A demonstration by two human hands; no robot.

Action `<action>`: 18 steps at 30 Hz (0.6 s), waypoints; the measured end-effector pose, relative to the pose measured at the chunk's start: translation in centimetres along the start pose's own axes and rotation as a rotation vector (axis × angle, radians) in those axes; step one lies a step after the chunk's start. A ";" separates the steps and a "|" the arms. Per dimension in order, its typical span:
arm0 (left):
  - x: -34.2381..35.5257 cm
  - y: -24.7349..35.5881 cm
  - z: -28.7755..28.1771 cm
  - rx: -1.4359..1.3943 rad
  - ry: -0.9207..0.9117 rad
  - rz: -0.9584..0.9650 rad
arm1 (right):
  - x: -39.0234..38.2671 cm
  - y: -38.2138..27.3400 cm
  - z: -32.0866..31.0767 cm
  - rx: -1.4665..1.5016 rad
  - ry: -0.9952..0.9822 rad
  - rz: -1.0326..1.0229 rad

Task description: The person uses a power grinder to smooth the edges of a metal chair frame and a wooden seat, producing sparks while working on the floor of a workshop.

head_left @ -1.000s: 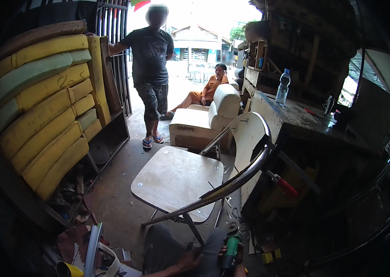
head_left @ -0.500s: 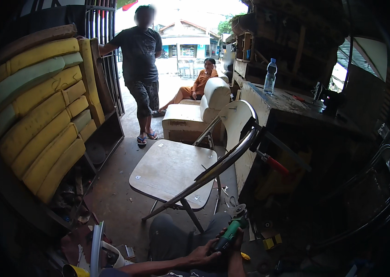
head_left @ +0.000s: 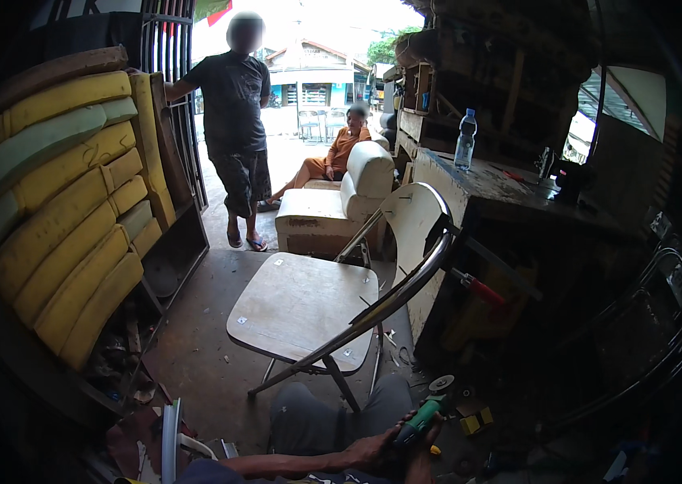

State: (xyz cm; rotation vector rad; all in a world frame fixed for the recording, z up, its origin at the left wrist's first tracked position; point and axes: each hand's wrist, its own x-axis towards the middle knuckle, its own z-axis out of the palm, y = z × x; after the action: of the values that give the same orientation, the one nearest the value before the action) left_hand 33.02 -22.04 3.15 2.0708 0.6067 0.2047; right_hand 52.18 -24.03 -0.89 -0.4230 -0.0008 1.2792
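Green grinder [head_left: 420, 419], left fingers [head_left: 395, 432] and right fingers [head_left: 435, 423] around it.

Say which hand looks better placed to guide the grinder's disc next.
Probably the right hand: it holds the green grinder closer to the disc. The left hand sits by the rear end, farther from the disc; its exact grip is too dark to tell.

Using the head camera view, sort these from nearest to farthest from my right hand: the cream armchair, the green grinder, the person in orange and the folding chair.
1. Green grinder: in the right hand.
2. Folding chair: ahead, leftward.
3. Cream armchair: beyond the folding chair.
4. Person in orange: seated past the armchair.
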 end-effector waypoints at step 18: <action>-2.3 3.6 -7.0 -0.106 0.263 0.072 | -1.2 -2.6 2.7 -0.137 0.057 -0.051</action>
State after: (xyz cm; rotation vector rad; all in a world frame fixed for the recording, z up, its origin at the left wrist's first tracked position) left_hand 29.60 -19.52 10.23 1.9788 0.6643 0.5461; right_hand 53.61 -24.91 2.74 -0.5737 -0.0505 1.2200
